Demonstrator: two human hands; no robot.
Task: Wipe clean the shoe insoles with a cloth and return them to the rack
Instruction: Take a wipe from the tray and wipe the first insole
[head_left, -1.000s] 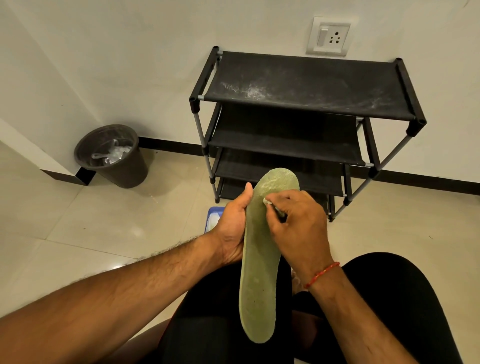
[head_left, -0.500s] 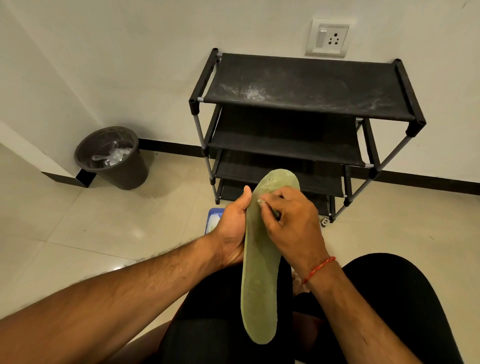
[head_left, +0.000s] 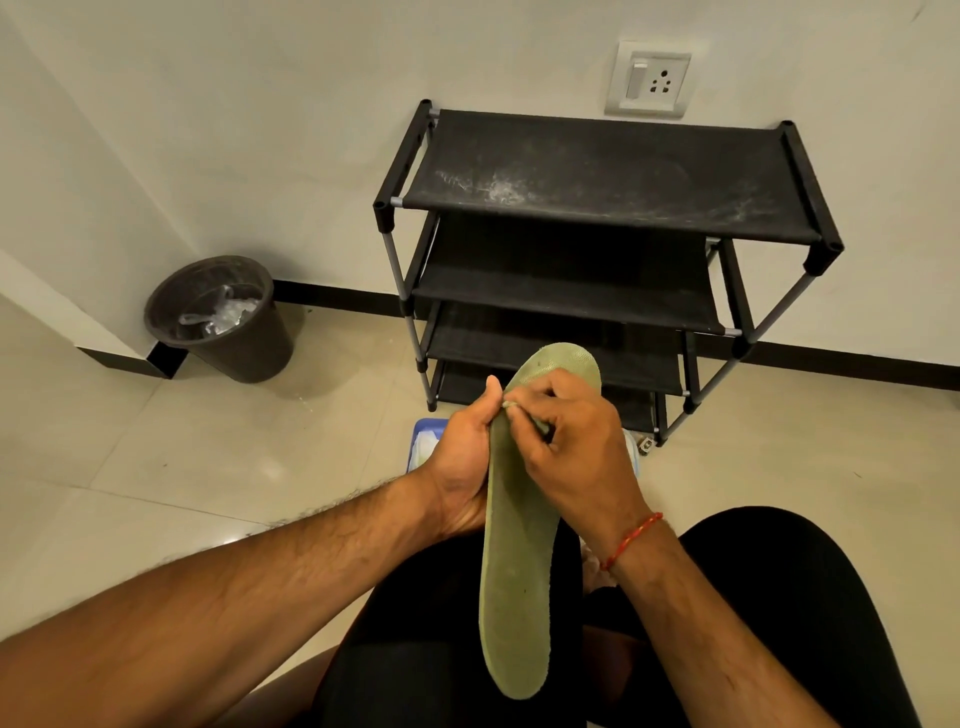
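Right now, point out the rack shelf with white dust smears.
The top shelf of the black shoe rack; the lower shelves look plain dark.

Both arms are bare, with no sleeves, and short dark hairs show along the left forearm (head_left: 270, 587). The right wrist wears a thin red thread band (head_left: 631, 540) tied around it. The left hand (head_left: 462, 457) and the right hand (head_left: 576, 447) have no gloves or rings. The legs wear black shorts (head_left: 769, 597), and the bare knees poke out below.
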